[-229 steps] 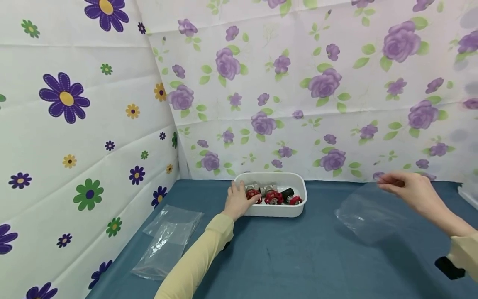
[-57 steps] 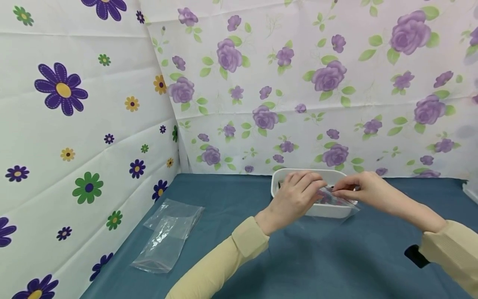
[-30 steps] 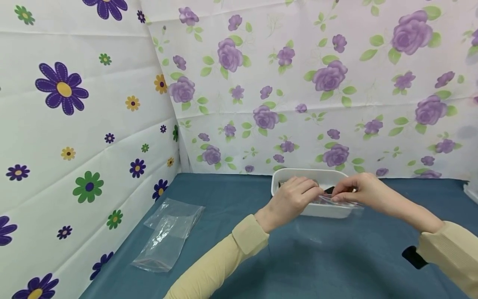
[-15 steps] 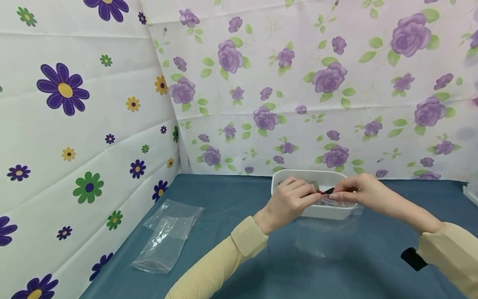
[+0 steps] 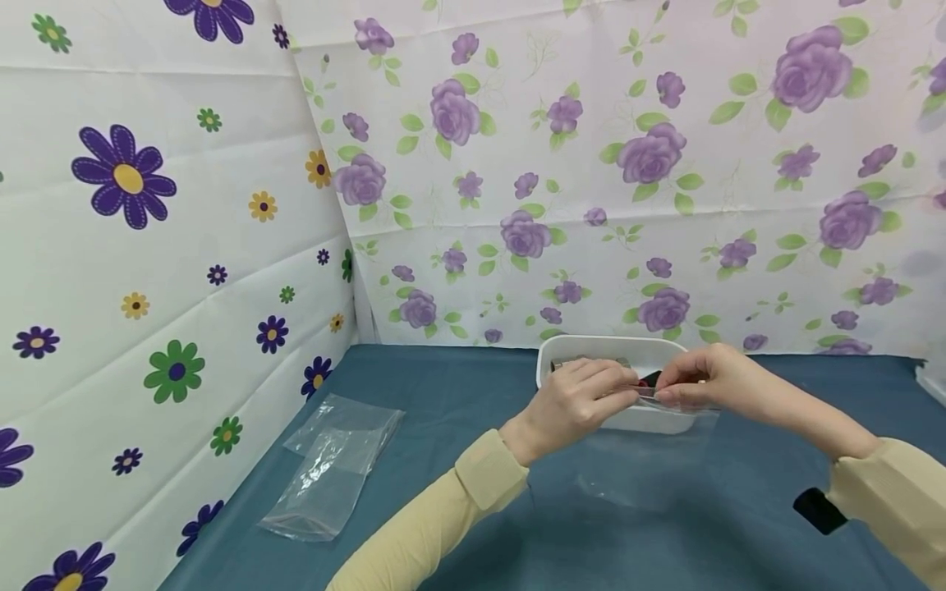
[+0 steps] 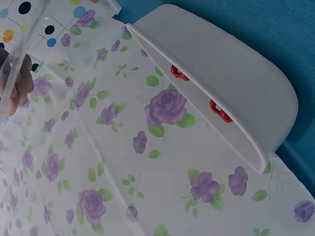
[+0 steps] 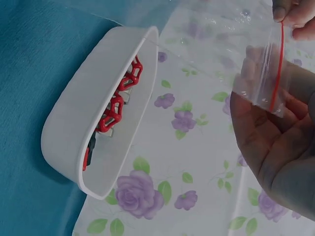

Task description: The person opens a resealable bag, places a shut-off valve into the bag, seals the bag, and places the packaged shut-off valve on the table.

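Above the front rim of the white tray (image 5: pixel 650 420), my left hand (image 5: pixel 580 402) pinches the mouth of a clear zip bag (image 5: pixel 628 468). My right hand (image 5: pixel 709 377) pinches the same edge just to the right, fingertips almost meeting the left ones. The bag hangs down in front of the tray and looks flat. Its red zip strip (image 7: pixel 278 73) shows in the right wrist view, near my right palm (image 7: pixel 275 142) and left fingertips (image 7: pixel 295 19). Inside the tray lie metal valves with red handwheels (image 7: pixel 112 114) and a black piece (image 7: pixel 92 145), partly hidden by the hands.
Two overlapping clear zip bags (image 5: pixel 332 468) lie flat at the left on the blue tablecloth (image 5: pixel 458 386). Flowered sheets (image 5: pixel 473 205) stand behind and to the left. A pale container edge (image 5: pixel 933 382) shows at the far right.
Since the earliest frame, the tray has shifted right, and my left hand has left it for the bag, which my right hand brought leftward. In the last second only the fingers shift slightly.
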`<state>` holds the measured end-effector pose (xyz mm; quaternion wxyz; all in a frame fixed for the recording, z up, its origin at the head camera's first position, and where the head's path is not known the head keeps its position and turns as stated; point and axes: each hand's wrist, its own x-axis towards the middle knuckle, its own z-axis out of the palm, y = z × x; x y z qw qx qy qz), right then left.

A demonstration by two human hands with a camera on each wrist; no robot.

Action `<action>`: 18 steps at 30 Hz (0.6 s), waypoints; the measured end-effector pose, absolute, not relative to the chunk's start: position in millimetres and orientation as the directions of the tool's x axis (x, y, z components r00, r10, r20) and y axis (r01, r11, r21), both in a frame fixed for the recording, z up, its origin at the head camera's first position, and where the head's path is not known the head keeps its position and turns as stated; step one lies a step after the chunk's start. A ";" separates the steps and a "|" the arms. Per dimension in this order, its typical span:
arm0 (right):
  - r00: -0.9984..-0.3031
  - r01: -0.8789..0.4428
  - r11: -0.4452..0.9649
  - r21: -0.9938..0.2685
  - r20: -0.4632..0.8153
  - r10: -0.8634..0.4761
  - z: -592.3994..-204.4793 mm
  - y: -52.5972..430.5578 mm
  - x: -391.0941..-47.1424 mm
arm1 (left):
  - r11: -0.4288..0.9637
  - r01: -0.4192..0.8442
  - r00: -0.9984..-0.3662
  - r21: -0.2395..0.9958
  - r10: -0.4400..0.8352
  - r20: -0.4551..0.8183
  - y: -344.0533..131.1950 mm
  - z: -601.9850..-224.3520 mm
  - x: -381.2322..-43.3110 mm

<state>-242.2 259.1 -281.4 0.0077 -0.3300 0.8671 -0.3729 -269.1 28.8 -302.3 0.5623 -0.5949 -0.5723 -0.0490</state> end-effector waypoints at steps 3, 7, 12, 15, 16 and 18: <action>-0.774 -0.589 0.519 -0.619 0.250 -0.581 -281.6 258.8 -242.2 | 0.259 0.743 0.334 -0.617 0.656 0.677 30.1 -306.5 -272.1; -0.773 -0.609 0.556 -0.565 0.267 -0.576 -281.1 257.0 -241.4 | 0.226 0.738 0.354 -0.636 0.672 0.650 27.4 -302.2 -266.6; -0.755 -0.647 0.589 -0.484 0.301 -0.582 -282.3 253.5 -241.8 | 0.206 0.720 0.384 -0.662 0.677 0.628 27.6 -302.5 -264.1; -0.764 -0.641 0.613 -0.462 0.308 -0.567 -282.6 251.9 -241.6 | 0.183 0.722 0.390 -0.668 0.689 0.611 31.3 -310.4 -268.9; -0.770 -0.635 0.621 -0.459 0.307 -0.560 -282.5 251.5 -241.4 | 0.173 0.723 0.390 -0.669 0.697 0.602 32.5 -313.2 -270.6; -0.784 -0.619 0.637 -0.460 0.301 -0.543 -282.3 250.4 -240.9 | 0.158 0.729 0.383 -0.666 0.712 0.588 34.0 -318.2 -272.7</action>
